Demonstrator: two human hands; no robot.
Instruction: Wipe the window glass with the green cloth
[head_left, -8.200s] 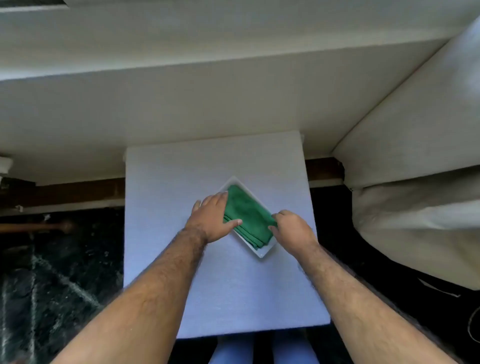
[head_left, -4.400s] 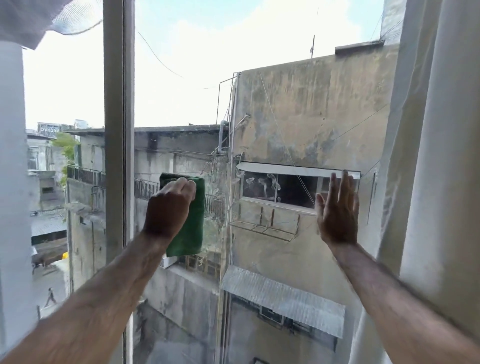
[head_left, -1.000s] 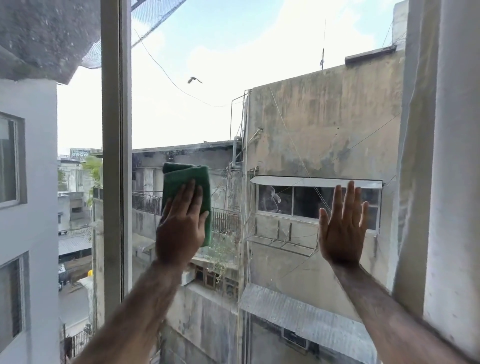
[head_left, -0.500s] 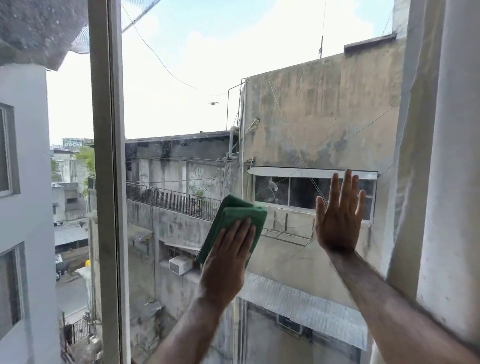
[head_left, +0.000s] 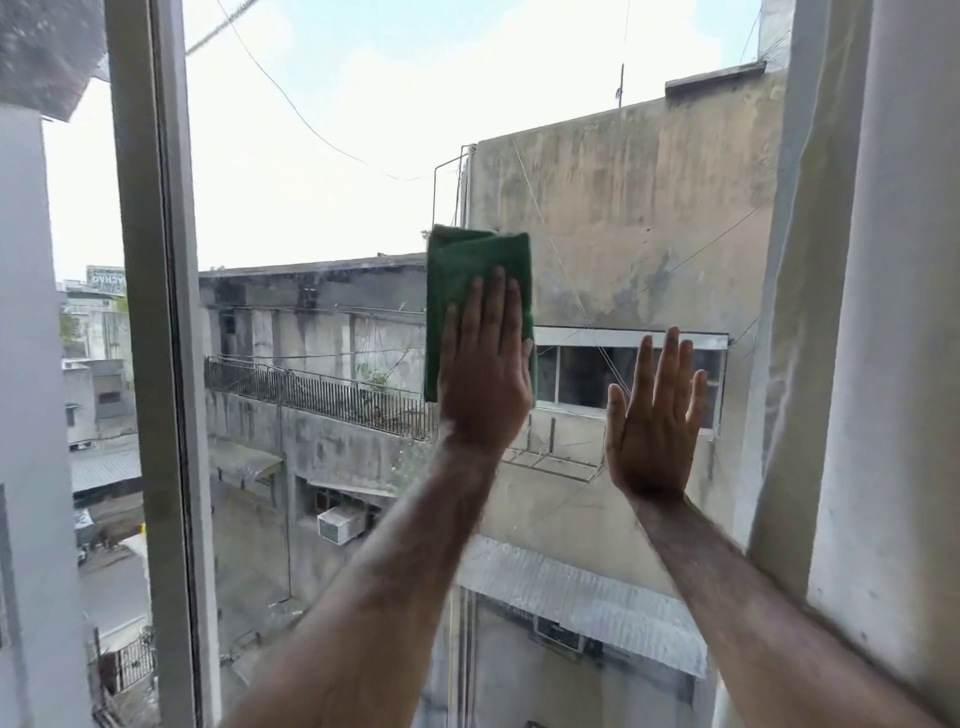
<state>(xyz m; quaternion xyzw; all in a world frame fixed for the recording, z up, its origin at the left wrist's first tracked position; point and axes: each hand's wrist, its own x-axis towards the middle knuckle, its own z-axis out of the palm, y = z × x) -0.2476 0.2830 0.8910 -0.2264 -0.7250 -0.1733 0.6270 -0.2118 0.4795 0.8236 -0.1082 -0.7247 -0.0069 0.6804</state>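
Observation:
The window glass (head_left: 322, 171) fills most of the view, with buildings and sky behind it. A folded green cloth (head_left: 467, 270) lies flat against the pane near the middle. My left hand (head_left: 485, 374) presses on the cloth with fingers straight and pointing up, covering its lower part. My right hand (head_left: 654, 421) rests flat on the glass to the right of the cloth, fingers spread, holding nothing.
A pale vertical window frame (head_left: 156, 364) bounds the pane on the left. A light curtain (head_left: 883, 312) hangs along the right edge, close to my right forearm.
My left hand has slid the cloth up the glass and turned it upright from its tilted, lower position. My right hand stays flat on the pane in the same place.

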